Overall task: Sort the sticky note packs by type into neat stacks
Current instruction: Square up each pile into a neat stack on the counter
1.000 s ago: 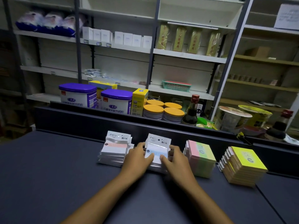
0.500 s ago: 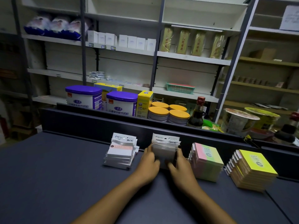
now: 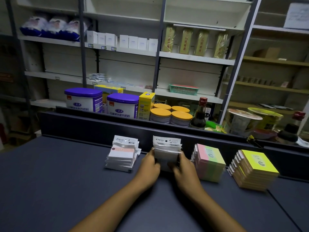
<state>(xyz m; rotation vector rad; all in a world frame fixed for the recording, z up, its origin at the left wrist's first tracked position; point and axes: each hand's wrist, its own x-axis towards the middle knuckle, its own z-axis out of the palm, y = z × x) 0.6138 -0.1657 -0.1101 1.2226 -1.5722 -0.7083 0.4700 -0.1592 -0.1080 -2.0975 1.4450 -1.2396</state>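
Dead centre on the bench (image 3: 50, 190), I've got the clear-sleeved stack (image 3: 166, 152) squeezed between both hands, left hand (image 3: 148, 166) and right hand (image 3: 185, 166) each curled on a side. It's straight ahead, equally near both, header cards pointing away from me, so I'd guess squaring it up is next.

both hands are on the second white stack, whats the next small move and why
Probably lower it flat onto the dark counter and square its edges. The left hand and right hand hold the stack of clear-wrapped white sticky note packs by its sides, tipped up toward the camera with its header cards fanned unevenly, while the other three stacks already lie flat.
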